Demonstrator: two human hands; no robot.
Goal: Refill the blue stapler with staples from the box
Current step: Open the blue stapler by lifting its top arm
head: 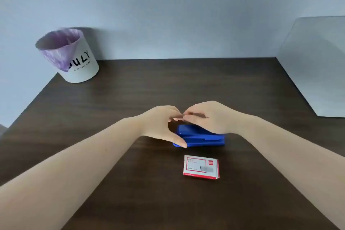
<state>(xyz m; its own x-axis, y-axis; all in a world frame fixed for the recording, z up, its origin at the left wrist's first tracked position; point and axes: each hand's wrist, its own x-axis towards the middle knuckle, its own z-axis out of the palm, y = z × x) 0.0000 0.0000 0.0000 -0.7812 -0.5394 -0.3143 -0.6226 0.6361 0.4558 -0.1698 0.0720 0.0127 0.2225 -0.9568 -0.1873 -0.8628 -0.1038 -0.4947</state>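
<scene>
With the left hand (160, 125) steadying the glossy blue plastic stapler (200, 137) at mid-frame and the right hand's (207, 117) grip pinched on something unclear, the stapler could have skidded toward the red-and-white cardboard staple box (201, 167) below.

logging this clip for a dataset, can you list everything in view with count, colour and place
blue plastic stapler: 1, blue, lying closed on the table centre, under both hands
small cardboard staple box: 1, white with red border, closed, flat on the table just nearer the camera than the stapler
white cylindrical bin with purple liner: 1, white with black lettering, far left corner of the table
dark wooden table: 1, dark brown, fills the lower view
pale flat panel: 1, grey-white, right edge, against the wall
left hand: 1, bare, thumb on the stapler's left end
right hand: 1, bare, over the stapler's top, fingertips meeting the left hand's
</scene>
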